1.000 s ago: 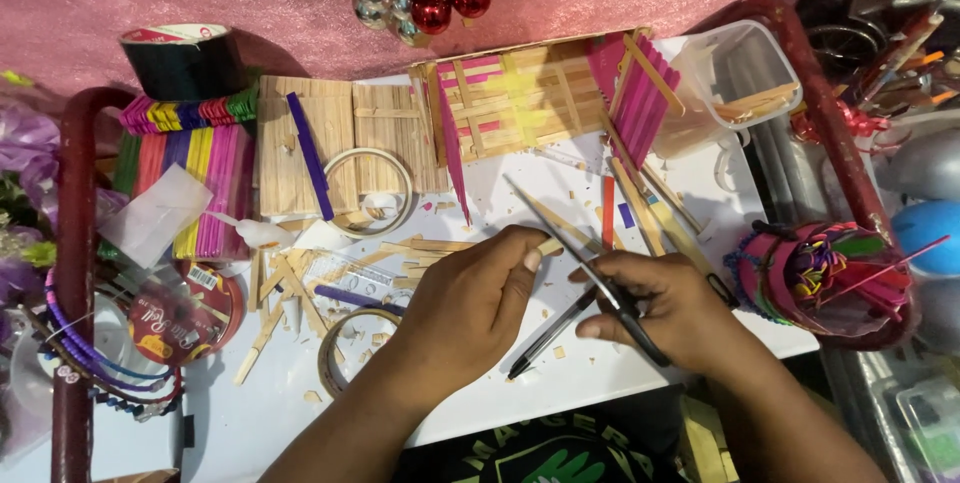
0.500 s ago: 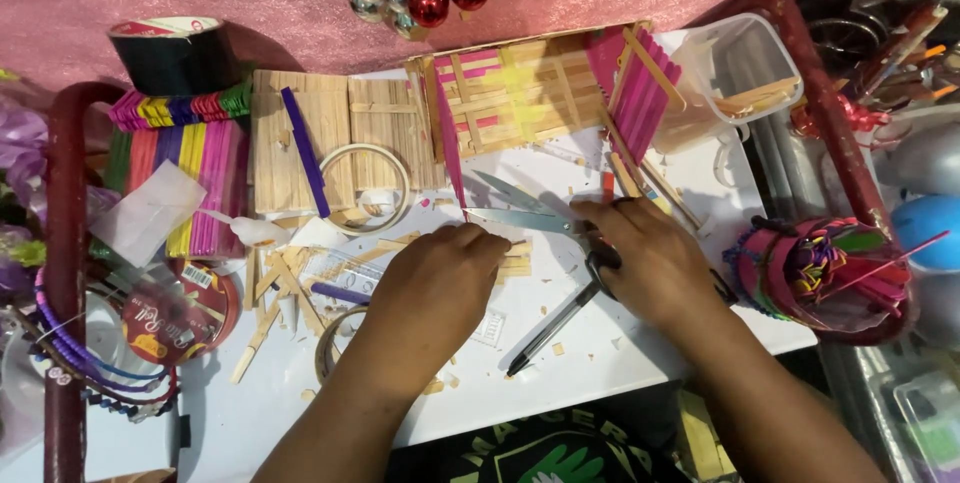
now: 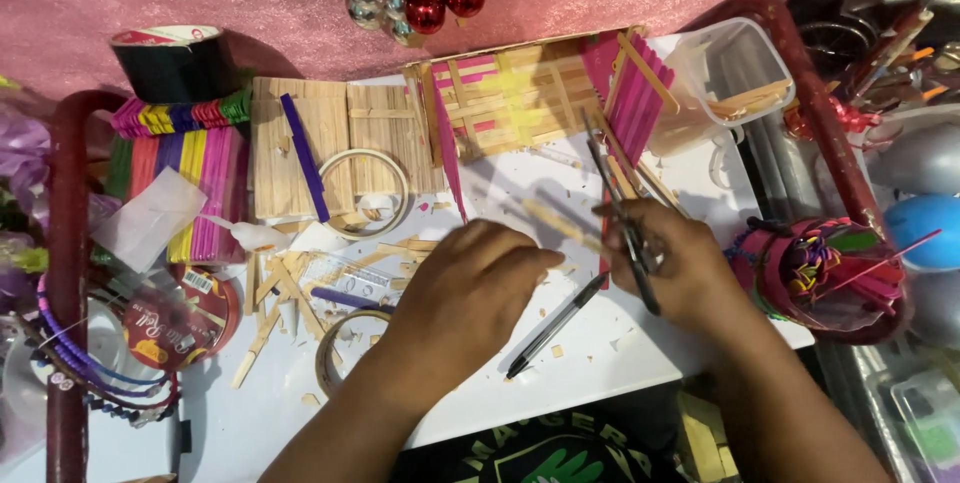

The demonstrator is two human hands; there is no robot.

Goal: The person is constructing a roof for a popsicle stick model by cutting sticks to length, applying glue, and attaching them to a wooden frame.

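Observation:
My left hand (image 3: 468, 295) rests palm down on the white tabletop (image 3: 610, 343), its fingers closed on one end of a thin wooden craft stick (image 3: 558, 224) that is blurred. My right hand (image 3: 672, 268) grips a pair of dark scissors (image 3: 618, 201), blades pointing up and away toward a panel of glued wooden and pink sticks (image 3: 530, 98). The stick's far end lies close to the scissors. A black pen (image 3: 556, 327) lies on the table between my two wrists.
Flat stick panels (image 3: 330, 138), a purple stick (image 3: 303, 158), two tape rings (image 3: 368, 193) and scattered stick offcuts (image 3: 290, 288) lie left. Coloured sticks (image 3: 190, 183) and a black tape roll (image 3: 170, 63) are far left. A clear plastic tub (image 3: 740, 78) and a pot of coloured sticks (image 3: 825, 273) stand right.
Both hands moved away from me toward the stick panel. The scissors swung from pointing up-left to nearly upright, and the stick went along in my left hand.

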